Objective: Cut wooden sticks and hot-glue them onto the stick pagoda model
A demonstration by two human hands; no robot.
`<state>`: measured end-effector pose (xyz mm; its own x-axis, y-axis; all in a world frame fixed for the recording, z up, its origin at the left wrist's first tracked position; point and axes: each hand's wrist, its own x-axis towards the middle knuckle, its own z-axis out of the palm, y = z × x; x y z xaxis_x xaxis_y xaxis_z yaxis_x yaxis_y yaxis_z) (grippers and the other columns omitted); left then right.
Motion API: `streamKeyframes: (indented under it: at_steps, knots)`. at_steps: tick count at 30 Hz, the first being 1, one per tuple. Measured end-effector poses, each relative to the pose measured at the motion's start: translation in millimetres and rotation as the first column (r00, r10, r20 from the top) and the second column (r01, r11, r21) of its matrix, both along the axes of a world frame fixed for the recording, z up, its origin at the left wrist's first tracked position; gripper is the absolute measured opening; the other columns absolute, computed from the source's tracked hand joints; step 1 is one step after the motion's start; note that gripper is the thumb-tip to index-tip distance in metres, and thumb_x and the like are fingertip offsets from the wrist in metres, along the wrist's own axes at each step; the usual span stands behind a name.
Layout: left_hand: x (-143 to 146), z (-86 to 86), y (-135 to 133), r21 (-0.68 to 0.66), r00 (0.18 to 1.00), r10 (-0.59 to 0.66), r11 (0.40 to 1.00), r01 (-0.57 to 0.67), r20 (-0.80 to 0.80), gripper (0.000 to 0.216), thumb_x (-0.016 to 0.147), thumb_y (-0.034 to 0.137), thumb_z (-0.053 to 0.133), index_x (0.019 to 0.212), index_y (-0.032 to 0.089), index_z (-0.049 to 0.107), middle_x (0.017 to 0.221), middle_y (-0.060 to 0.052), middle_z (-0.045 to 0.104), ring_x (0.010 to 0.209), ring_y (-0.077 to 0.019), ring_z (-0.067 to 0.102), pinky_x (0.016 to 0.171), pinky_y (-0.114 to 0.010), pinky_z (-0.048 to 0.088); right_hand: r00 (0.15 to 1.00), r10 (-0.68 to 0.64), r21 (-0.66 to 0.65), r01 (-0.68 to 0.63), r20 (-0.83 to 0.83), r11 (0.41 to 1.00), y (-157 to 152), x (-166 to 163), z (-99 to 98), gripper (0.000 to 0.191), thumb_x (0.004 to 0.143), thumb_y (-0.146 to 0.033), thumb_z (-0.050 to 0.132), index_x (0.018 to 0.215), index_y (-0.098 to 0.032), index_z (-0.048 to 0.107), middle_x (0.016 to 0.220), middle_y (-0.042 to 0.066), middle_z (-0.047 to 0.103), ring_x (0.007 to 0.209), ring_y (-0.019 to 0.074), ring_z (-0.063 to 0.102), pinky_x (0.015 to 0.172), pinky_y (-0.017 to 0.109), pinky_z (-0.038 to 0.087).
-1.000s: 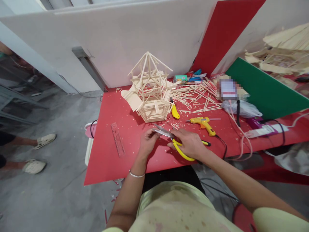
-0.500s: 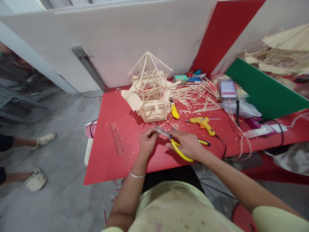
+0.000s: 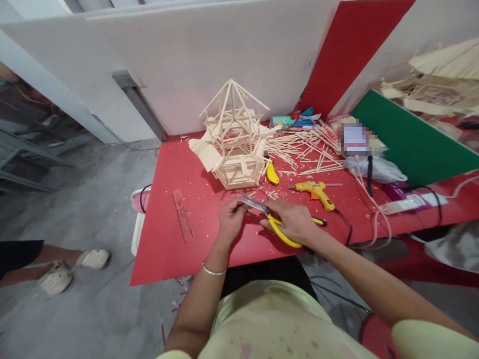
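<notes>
My right hand (image 3: 297, 222) is wrapped round a pair of yellow-handled scissors (image 3: 277, 230), whose metal blades point left. Close to the blade tips, my left hand (image 3: 230, 219) pinches its fingers together; whatever lies between them is too small to make out. Just beyond both hands stands a tower-like model made of thin wooden sticks (image 3: 234, 144), with a pointed open roof frame. A yellow and black tool end (image 3: 320, 222) shows beside my right hand, partly covered by it.
On the red table (image 3: 157, 249) lie a clear ruler (image 3: 182, 214), a yellow glue gun (image 3: 315, 192), a yellow-handled cutter (image 3: 272, 174) and loose wooden sticks (image 3: 292, 147). A green board (image 3: 404, 139) leans at the right. A person's shoe (image 3: 93, 259) is on the floor at left.
The other person's foot at the left has moved to the right. My hands and the scissors stay almost in place, with the blades near my left fingers.
</notes>
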<state>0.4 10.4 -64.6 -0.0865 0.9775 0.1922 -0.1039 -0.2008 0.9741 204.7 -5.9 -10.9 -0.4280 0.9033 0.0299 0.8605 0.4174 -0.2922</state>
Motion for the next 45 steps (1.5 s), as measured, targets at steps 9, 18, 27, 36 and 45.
streamKeyframes:
  at_steps: [9,18,27,36,45]
  knots:
    - [-3,-9.6,0,-0.032,1.000,-0.025,0.999,0.025,0.006,0.015,0.085,0.032,0.072,0.078,0.019,0.076,0.072,-0.002,0.071,0.060,-0.0128,0.060,0.060,-0.026,0.049,0.998,0.026,-0.024,-0.024,0.062,0.999,0,1,8.3,0.063,0.092,-0.074,0.045,0.131,-0.027,0.058,0.109,0.008,0.072,0.092,0.0249,0.068,0.067,0.029,0.035]
    - [-4,-5.3,0,-0.056,0.996,-0.084,0.995,0.082,-0.027,0.021,0.087,0.035,0.070,0.075,0.018,0.074,0.066,-0.001,0.066,0.057,-0.0114,0.057,0.057,-0.023,0.047,0.999,-0.024,-0.015,0.025,0.037,1.000,-1,5,-3.6,0.054,0.095,-0.068,0.045,0.122,-0.027,0.066,0.098,0.007,0.077,0.088,0.0234,0.070,0.066,0.028,0.033]
    - [-1,5.9,-4,-0.139,0.989,-0.090,0.985,0.106,0.119,0.033,0.088,0.048,0.069,0.093,0.016,0.071,0.072,-0.002,0.067,0.055,-0.0116,0.061,0.051,-0.024,0.054,0.957,-0.222,-0.049,0.235,0.184,0.971,-2,-4,-1.5,0.056,0.093,-0.070,0.043,0.122,-0.027,0.065,0.091,0.009,0.078,0.080,0.0259,0.072,0.062,0.028,0.036]
    - [-2,6.7,-3,-0.143,0.972,-0.112,0.979,0.143,0.205,0.035,0.088,0.050,0.069,0.098,0.016,0.070,0.076,-0.004,0.071,0.049,-0.0089,0.059,0.045,-0.021,0.050,0.962,-0.220,-0.040,0.229,0.160,0.973,-9,-12,-10.2,0.054,0.093,-0.067,0.047,0.132,-0.030,0.058,0.108,0.008,0.076,0.093,0.0273,0.072,0.068,0.030,0.044]
    - [-2,12.3,-2,-0.189,0.934,-0.116,0.964,0.188,0.338,0.034,0.085,0.047,0.073,0.098,0.017,0.064,0.080,-0.004,0.073,0.050,-0.0085,0.061,0.038,-0.016,0.037,0.996,-0.034,-0.042,0.038,0.081,0.998,-16,-9,-15.9,0.047,0.097,-0.040,0.046,0.139,-0.023,0.057,0.125,0.012,0.069,0.104,0.0257,0.068,0.084,0.033,0.050]
